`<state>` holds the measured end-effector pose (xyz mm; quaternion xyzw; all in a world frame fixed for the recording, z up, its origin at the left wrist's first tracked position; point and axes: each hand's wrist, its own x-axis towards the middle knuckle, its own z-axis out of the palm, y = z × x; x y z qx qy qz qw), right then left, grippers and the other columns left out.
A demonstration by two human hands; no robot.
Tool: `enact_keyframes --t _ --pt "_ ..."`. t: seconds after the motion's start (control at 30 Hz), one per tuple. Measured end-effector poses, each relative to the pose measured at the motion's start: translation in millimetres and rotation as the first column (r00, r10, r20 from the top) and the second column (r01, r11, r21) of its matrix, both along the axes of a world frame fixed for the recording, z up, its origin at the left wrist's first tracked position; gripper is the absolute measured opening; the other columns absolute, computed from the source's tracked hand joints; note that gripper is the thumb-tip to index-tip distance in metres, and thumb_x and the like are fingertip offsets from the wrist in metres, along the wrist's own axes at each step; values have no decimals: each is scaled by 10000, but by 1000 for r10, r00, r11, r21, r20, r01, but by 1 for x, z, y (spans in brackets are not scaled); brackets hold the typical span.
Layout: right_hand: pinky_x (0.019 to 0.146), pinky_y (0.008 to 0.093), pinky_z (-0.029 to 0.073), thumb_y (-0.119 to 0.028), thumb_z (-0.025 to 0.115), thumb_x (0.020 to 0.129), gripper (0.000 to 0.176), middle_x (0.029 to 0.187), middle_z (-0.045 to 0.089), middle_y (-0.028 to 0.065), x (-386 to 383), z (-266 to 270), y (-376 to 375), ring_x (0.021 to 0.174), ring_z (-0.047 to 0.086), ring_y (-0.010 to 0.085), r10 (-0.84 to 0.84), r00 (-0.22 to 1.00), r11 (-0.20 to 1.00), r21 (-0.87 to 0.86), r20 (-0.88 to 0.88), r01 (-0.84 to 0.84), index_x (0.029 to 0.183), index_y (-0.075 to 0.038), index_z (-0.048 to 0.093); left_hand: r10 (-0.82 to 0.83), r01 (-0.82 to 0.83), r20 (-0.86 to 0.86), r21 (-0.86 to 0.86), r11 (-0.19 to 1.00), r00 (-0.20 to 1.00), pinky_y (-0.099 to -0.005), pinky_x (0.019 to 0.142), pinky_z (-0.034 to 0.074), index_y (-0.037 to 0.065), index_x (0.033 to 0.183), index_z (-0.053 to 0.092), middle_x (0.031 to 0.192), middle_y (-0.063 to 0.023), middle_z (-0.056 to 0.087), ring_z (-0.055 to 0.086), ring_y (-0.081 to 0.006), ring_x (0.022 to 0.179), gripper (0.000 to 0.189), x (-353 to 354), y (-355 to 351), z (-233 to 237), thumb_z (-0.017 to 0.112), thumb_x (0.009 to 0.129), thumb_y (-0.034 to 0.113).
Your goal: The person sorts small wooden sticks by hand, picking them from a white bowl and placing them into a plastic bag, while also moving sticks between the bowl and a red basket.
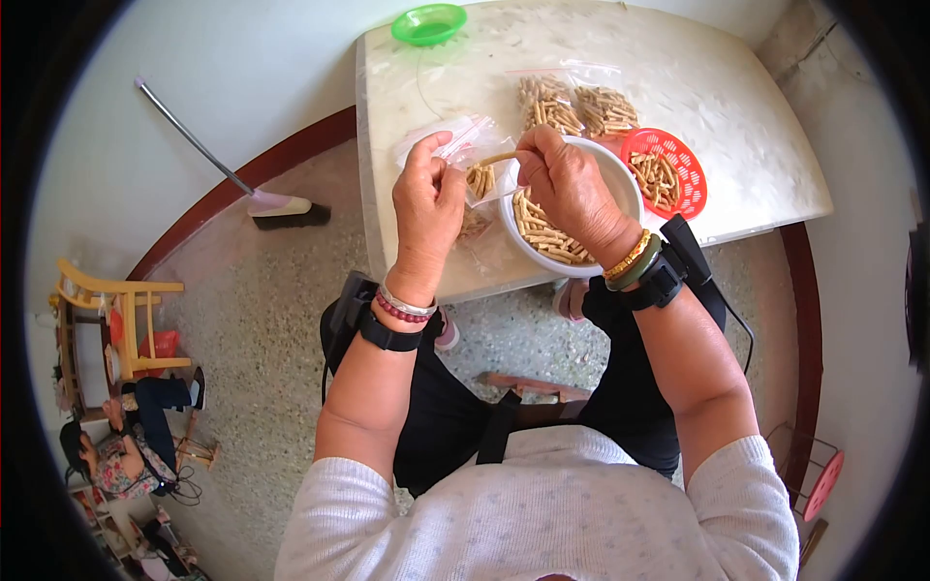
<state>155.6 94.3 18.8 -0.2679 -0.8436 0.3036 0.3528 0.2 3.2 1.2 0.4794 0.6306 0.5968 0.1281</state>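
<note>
My left hand (429, 205) is closed on the left side of a clear plastic bag (481, 182) with short tan sticks inside. My right hand (572, 189) pinches a longer tan stick (499, 158) that points left across the top of the bag. Below my right hand stands a white bowl (635, 184), partly filled with short sticks (542, 230). To its right, a red perforated basket (694, 176) holds more of them. Behind the bowl lie two filled clear bags (547, 102) (605, 109).
The pale table (717, 77) carries a green dish (429, 25) at its back left. A broom (281, 206) leans on the wall at left. Another person (121, 460) sits at the far left near a wooden chair (126, 286). A red round stool (823, 484) is at lower right.
</note>
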Motion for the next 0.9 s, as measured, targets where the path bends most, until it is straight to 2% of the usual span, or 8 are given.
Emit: enact_keyframes --t 0.23,0.3,0.43,0.5,0.6,0.73,0.83,0.9 --pt "597 434 511 -138 587 889 92 724 642 173 -2 -3 -3 687 642 363 24 998 990 141 51 -31 913 -51 571 -53 52 -15 -55 997 998 -254 519 409 2 1133 564 583 -44 526 464 -92 516 274 4 1 0 556 860 -13" --pt "607 372 502 -63 606 877 87 796 646 169 -3 -2 -5 686 646 311 55 990 984 163 129 -76 957 -33 585 -86 85 -24 -53 995 996 -193 524 351 1 1180 564 622 39 486 416 -19 571 298 6 1 -2 522 886 -24" --pt "617 362 509 -68 621 874 129 825 655 176 -3 -3 -4 704 652 303 82 986 974 197 145 -109 1000 -41 613 -117 116 -31 -35 993 993 -197 523 346 3 1177 566 620 38 486 414 -19 569 288 8 2 -3 530 892 -16" --pt "601 390 525 -163 610 883 172 796 671 159 -1 -2 -2 671 652 322 28 999 984 178 -18 -24 1029 -73 627 -93 91 -35 -52 994 995 -197 527 345 2 1176 568 622 35 488 413 -21 570 286 8 1 -2 527 893 -11" --pt "601 345 527 -94 635 862 196 822 684 143 19 4 9 672 663 282 -108 989 994 13 -97 110 1055 -62 620 -51 50 -24 -34 998 998 -254 510 393 -10 1112 581 566 -28 490 438 -80 509 246 3 3 -3 566 867 8" --pt "659 384 524 -109 614 858 126 807 674 152 57 -17 40 735 661 315 -175 978 985 27 110 173 967 -50 635 -41 41 -4 -48 998 999 -247 506 384 -9 1106 585 557 -20 480 428 -76 507 238 3 2 3 571 870 16" --pt "689 415 519 -162 609 846 119 787 669 141 77 -33 45 761 655 325 -123 933 992 65 338 107 896 -64 653 -65 61 -65 -55 997 996 -243 507 381 -5 1104 588 552 -14 476 424 -73 508 235 4 4 1 580 871 27" --pt "692 429 516 -220 611 829 146 785 670 121 85 -37 40 768 653 320 -41 802 998 -14 596 62 840 -86 668 -65 63 -47 -43 997 997 -242 506 381 -5 1098 590 551 -18 480 425 -75 504 229 6 6 -5 587 872 32"
